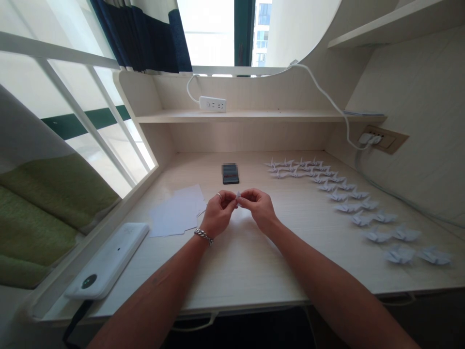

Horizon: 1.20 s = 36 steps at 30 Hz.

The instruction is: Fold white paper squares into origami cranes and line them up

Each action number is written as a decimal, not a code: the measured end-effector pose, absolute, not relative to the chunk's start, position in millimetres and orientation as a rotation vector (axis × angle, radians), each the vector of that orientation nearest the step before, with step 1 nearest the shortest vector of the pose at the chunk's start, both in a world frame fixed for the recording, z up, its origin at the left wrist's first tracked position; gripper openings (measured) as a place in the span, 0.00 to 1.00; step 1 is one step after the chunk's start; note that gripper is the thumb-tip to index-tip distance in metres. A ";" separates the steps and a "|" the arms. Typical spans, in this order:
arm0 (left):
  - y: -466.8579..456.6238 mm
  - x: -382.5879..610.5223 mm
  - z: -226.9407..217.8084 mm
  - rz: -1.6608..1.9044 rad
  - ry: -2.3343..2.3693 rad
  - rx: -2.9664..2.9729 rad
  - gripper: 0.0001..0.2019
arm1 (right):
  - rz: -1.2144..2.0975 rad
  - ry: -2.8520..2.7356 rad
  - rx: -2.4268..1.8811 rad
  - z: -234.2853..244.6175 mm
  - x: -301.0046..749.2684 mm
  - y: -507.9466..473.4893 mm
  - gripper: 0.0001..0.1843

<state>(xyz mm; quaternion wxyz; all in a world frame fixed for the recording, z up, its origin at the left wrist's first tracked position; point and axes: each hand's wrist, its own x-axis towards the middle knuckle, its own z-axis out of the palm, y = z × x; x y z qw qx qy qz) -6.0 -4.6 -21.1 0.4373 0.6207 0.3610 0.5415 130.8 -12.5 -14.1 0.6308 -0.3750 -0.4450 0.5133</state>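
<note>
My left hand and my right hand meet above the middle of the pale wooden desk. Both are closed in a pinch on one small folded piece of white paper held between the fingertips. A ring and a chain bracelet show on my left hand and wrist. A loose pile of white paper sheets lies flat on the desk just left of my left hand.
Several folded paper cranes lie in rows along the desk's right side. A dark phone lies behind my hands. A white power bank rests at the left edge. A power strip sits on the shelf, a wall socket at right.
</note>
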 end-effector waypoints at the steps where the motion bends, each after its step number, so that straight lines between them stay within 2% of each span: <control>1: -4.6 -5.9 -20.6 1.342 0.896 1.544 0.08 | 1.171 -1.009 -0.857 -14.2 130.6 -12.3 0.18; 8: -6.4 -4.8 -17.7 1.321 0.867 1.462 0.14 | 1.132 -0.971 -0.838 -15.5 129.4 -11.0 0.17; 17: -5.3 -4.8 -19.3 1.276 0.957 1.467 0.11 | 1.132 -0.992 -0.884 -17.9 132.2 -9.2 0.19; 36: -5.7 -8.5 -19.3 1.206 1.042 1.609 0.14 | 1.042 -1.140 -0.945 -22.0 138.4 -6.2 0.17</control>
